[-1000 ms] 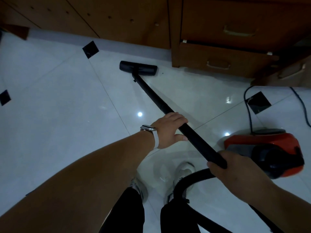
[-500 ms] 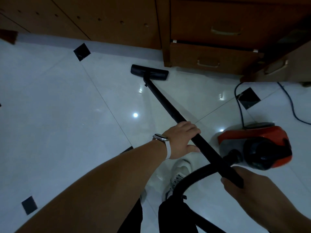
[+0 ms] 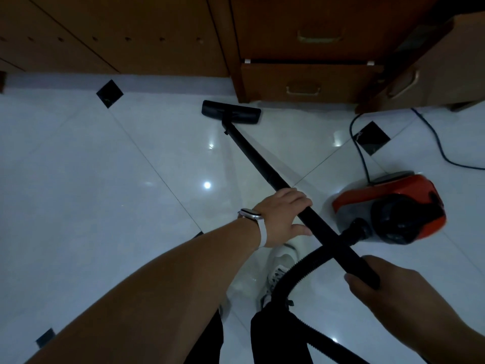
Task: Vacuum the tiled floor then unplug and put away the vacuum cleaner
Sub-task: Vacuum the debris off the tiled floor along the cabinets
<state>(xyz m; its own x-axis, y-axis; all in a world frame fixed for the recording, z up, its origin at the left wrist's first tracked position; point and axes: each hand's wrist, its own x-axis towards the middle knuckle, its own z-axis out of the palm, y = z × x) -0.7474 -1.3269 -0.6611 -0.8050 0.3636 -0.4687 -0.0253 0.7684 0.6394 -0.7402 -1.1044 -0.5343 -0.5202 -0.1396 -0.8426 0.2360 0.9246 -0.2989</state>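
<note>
right hand (image 3: pixel 388 287) fingers clamped on tube end | left hand (image 3: pixel 280 216) fingers curled over tube (image 3: pixel 262 164) | red vacuum (image 3: pixel 393 206) sat on tiled floor (image 3: pixel 105 179) | brush head (image 3: pixel 231 115) had slid right, up to drawers (image 3: pixel 304 82) | floor cleaning likely not done

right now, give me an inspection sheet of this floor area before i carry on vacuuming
Surface: white tiled floor with black diamond insets, glossy; no debris visible.
Job's things: floor head flat on the tile beside the drawer unit; black wand; red canister at right, hose looping to it.
Clutter: nothing seen.
Hands: left hand grips the wand midway; right hand grips its upper end.
Cables: black cord runs from the canister toward the cabinets; blue cable lies on the floor at right; plug not in view.
Surroundings: wooden cabinets along the wall; bottom drawer looks pulled out a little.
</note>
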